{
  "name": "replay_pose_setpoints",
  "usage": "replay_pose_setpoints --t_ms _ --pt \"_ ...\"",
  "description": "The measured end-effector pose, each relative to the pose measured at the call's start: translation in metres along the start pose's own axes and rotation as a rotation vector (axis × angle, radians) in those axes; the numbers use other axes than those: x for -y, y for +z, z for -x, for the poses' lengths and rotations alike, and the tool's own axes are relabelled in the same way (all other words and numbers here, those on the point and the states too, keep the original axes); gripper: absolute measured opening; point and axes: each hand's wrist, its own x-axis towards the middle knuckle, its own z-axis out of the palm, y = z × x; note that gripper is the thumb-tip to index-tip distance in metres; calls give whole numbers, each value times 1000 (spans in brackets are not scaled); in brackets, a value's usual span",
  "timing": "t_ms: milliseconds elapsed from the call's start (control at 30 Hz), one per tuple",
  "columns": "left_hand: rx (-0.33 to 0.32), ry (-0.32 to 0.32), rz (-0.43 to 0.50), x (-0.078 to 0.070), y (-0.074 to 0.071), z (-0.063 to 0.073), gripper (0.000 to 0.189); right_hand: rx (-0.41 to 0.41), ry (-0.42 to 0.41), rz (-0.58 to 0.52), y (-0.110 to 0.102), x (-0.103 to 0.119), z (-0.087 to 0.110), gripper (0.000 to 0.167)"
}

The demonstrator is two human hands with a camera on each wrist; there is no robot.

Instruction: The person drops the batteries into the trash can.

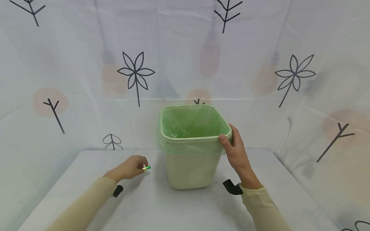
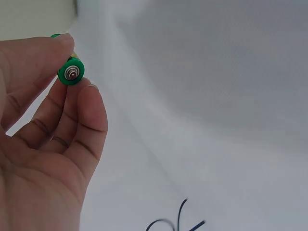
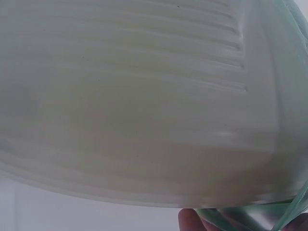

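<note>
Between thumb and fingers, my left hand [image 1: 133,166] pinches a small green and gold battery [image 1: 146,167] just above the table, left of the bin. Its spring-like coiled end faces the camera in the left wrist view, where the battery [image 2: 71,72] sits at the fingertips. My right hand [image 1: 236,150] grips the right rim of a cream trash bin [image 1: 192,171], thumb on the front corner. A thin green bag [image 1: 188,146] lines the bin and folds over its rim. In the right wrist view the ribbed bin wall [image 3: 144,106] fills most of the picture; only fingertips show below.
The bin stands upright on a white-covered table [image 1: 179,211]. Behind it hangs a white cloth [image 1: 173,77] printed with plant drawings and pale orange circles. A black strap end [image 1: 232,187] sticks out at the right wrist.
</note>
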Motion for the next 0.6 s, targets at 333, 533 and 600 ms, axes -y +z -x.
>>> replay_pose_setpoints --t_ms 333,533,600 --pt "-66 -35 -33 -20 -67 8 18 16 -21 -13 1 2 0 53" --pt "-99 -3 -87 -43 -107 7 19 16 -18 -27 1 4 1 52" --pt "-112 7 -98 -52 -119 5 20 13 -15 -22 1 5 1 52"
